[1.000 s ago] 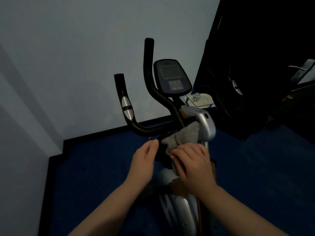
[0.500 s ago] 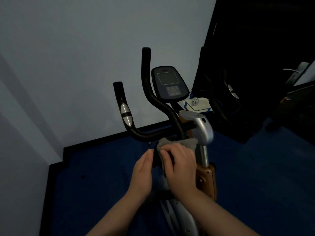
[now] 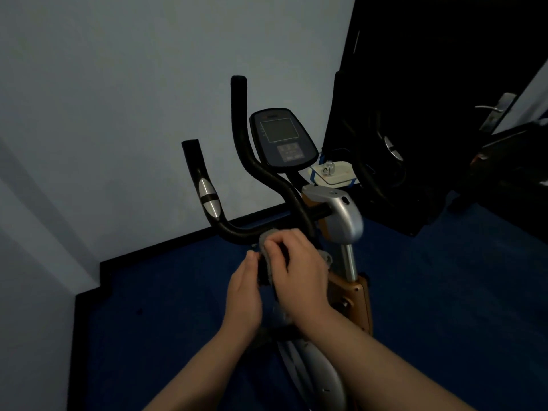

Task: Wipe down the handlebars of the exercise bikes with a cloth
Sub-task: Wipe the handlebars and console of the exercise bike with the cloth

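cloth (image 3: 267, 256): shifted off silver post (image 3: 345, 221) onto handlebar (image 3: 237, 229) centre | right hand (image 3: 299, 268): clamped on cloth | left hand (image 3: 244, 292): fingers straight, touching bar beside it | step: centre wipe under way, uprights untouched

Small gym room, exercise bike (image 3: 296, 209), blue carpet (image 3: 444, 292), bare wall (image 3: 118, 84)

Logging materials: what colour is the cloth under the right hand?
Grey cloth, gripped by the right hand; head view.

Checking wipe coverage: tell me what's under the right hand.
Under the right hand lies the grey cloth, its edges showing against the black handlebar. What the cloth touches underneath is hidden.
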### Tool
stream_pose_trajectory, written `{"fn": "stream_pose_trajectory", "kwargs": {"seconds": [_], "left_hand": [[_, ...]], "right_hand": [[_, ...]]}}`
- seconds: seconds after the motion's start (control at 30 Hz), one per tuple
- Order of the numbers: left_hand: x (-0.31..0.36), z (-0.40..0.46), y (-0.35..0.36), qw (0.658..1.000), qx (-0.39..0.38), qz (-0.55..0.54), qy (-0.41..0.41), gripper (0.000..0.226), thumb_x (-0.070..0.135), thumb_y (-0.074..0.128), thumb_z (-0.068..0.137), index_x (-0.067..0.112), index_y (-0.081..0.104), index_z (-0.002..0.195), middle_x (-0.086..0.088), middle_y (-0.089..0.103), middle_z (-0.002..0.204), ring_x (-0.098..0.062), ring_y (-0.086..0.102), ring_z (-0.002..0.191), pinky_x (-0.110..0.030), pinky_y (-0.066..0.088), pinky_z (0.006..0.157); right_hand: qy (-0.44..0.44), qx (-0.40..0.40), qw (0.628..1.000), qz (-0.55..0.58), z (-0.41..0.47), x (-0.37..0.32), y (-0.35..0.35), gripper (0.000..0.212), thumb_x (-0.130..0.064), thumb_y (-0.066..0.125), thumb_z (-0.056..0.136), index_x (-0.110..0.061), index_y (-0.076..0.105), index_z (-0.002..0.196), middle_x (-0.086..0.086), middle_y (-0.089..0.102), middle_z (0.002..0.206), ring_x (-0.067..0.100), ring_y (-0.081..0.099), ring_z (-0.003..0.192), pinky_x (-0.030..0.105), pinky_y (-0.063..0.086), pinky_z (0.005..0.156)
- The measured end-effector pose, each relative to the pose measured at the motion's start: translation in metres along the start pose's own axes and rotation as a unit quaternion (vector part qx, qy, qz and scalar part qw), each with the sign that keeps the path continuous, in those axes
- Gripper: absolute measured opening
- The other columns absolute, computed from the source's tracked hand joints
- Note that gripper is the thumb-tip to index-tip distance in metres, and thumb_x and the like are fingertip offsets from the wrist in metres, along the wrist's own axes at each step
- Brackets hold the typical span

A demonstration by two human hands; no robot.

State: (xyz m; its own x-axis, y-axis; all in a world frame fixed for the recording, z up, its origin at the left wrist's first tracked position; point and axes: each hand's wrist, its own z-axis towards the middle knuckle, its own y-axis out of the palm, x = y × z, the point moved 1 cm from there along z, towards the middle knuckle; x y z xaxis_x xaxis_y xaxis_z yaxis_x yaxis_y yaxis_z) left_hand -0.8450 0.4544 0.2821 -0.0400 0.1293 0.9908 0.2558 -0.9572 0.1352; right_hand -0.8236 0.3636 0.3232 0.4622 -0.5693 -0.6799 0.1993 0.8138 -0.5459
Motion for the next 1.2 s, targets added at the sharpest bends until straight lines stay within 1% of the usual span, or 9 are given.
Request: {"fn": "stream_pose_trajectory", "kwargs": {"seconds": [0.17,0.27,0.47,0.63,0.73,0.87,0.93,1.0,1.2], "left_hand": [[0.002,0.007,-0.003,1.000,-0.022,-0.002,0.004,0.049,0.050,0.037,0.086,0.011,0.067,0.088,0.006,0.067,0.078,-0.004,0.061,0.075,-0.014,0.048,0.069],[0.002,0.010,-0.005,0.999,-0.040,0.006,0.002,0.045,0.037,0.038,0.096,0.001,0.063,0.087,-0.004,0.064,0.081,-0.011,0.058,0.077,-0.022,0.047,0.072],[0.009,0.021,0.000,0.999,-0.048,0.012,0.001,0.036,0.031,0.035,0.100,0.017,0.067,0.091,-0.012,0.067,0.093,-0.014,0.060,0.085,-0.032,0.048,0.080],[0.009,0.029,0.005,0.996,-0.078,0.040,0.017,0.032,0.034,0.032,0.101,0.032,0.063,0.106,0.017,0.068,0.097,-0.001,0.063,0.092,-0.018,0.048,0.081],[0.008,0.032,0.008,0.995,-0.090,0.035,0.007,0.031,0.038,0.034,0.100,0.032,0.063,0.109,0.015,0.068,0.097,-0.002,0.063,0.093,-0.020,0.049,0.081],[0.013,0.038,0.013,0.997,-0.071,0.017,0.008,0.032,0.031,0.036,0.100,0.026,0.068,0.103,0.015,0.070,0.094,0.002,0.064,0.088,-0.008,0.047,0.070],[0.017,0.042,0.017,0.999,-0.050,0.021,0.003,0.035,0.030,0.036,0.100,0.025,0.070,0.097,0.014,0.070,0.090,0.004,0.063,0.084,-0.005,0.045,0.067],[0.020,0.044,0.019,0.999,-0.037,0.036,0.005,0.034,0.026,0.038,0.099,0.027,0.070,0.088,0.015,0.070,0.083,0.006,0.062,0.076,-0.004,0.043,0.062],[0.018,0.040,0.019,0.990,-0.010,0.139,0.017,0.031,0.021,0.040,0.098,0.038,0.066,0.092,0.017,0.067,0.090,0.007,0.061,0.083,-0.011,0.046,0.066]], "right_hand": [[0.020,0.035,0.999,0.021,-0.016,0.005,0.003,0.010,-0.021,0.054,0.095,-0.019,0.063,0.091,-0.008,0.059,0.087,0.005,0.057,0.079,0.030,0.049,0.065],[0.014,0.042,0.998,0.034,-0.034,0.012,0.000,0.008,-0.017,0.056,0.094,-0.017,0.063,0.091,-0.008,0.059,0.086,0.006,0.058,0.079,0.034,0.050,0.065],[0.019,0.065,0.998,-0.019,0.008,-0.001,0.011,0.010,-0.022,0.055,0.094,-0.021,0.064,0.089,-0.011,0.061,0.088,0.004,0.059,0.078,0.029,0.050,0.064],[0.046,0.077,0.996,0.009,-0.032,0.010,0.002,0.008,-0.019,0.056,0.094,-0.021,0.063,0.091,-0.014,0.059,0.087,0.003,0.059,0.079,0.026,0.049,0.064],[0.043,0.058,0.997,0.006,-0.036,0.010,-0.013,0.008,-0.015,0.058,0.093,-0.018,0.064,0.089,-0.012,0.060,0.086,0.004,0.060,0.080,0.025,0.050,0.065],[-0.035,0.134,0.987,-0.084,0.005,0.003,-0.043,0.008,-0.020,0.057,0.092,-0.019,0.065,0.091,-0.010,0.061,0.089,0.001,0.056,0.081,0.012,0.042,0.067],[-0.105,0.100,0.968,-0.203,0.026,0.004,-0.045,0.008,-0.019,0.060,0.090,-0.016,0.067,0.092,-0.004,0.063,0.091,0.008,0.056,0.082,0.016,0.043,0.067],[-0.113,0.006,0.953,-0.280,0.034,0.013,-0.033,0.011,-0.023,0.059,0.091,-0.016,0.067,0.096,0.001,0.063,0.095,0.017,0.056,0.084,0.028,0.047,0.067],[0.008,-0.017,0.983,-0.180,0.004,0.044,-0.026,0.021,-0.035,0.045,0.095,-0.023,0.054,0.110,-0.002,0.055,0.105,0.012,0.058,0.080,0.022,0.044,0.054]]}}
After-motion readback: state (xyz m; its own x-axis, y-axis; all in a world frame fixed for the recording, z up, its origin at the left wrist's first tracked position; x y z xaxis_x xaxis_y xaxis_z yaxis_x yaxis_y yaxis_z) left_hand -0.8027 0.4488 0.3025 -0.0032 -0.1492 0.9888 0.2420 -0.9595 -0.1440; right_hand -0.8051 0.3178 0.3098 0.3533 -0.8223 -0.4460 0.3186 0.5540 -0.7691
